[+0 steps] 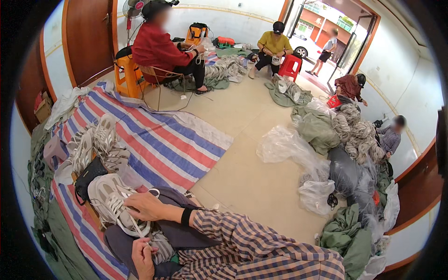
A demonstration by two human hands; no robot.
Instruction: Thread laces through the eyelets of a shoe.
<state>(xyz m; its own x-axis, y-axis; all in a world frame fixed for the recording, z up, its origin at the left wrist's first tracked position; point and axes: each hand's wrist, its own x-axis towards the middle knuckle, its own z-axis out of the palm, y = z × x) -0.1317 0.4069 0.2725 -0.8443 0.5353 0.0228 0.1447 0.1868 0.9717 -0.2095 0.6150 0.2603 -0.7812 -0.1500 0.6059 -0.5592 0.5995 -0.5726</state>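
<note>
A white and beige sneaker point(103, 192) with pale laces rests on my lap, over dark trousers. My right hand point(145, 206), in a checked sleeve with a black wristband, bends over its lacing, and the fingertips pinch a lace there. Lower down, my left hand point(143, 255) has its fingers closed on a shoelace point(138, 229) that runs up to the shoe. Grey striped material point(162, 247) lies by the left hand, partly hidden. Just beyond the sneaker sits a black pouch point(89, 178).
More sneakers point(103, 133) are piled on a striped tarp point(163, 144). Beside them stands a pink stool point(54, 148). Plastic bags point(291, 144), green cloth point(347, 233) and bundled shoes point(357, 133) line the right side. Several people sit working around the room.
</note>
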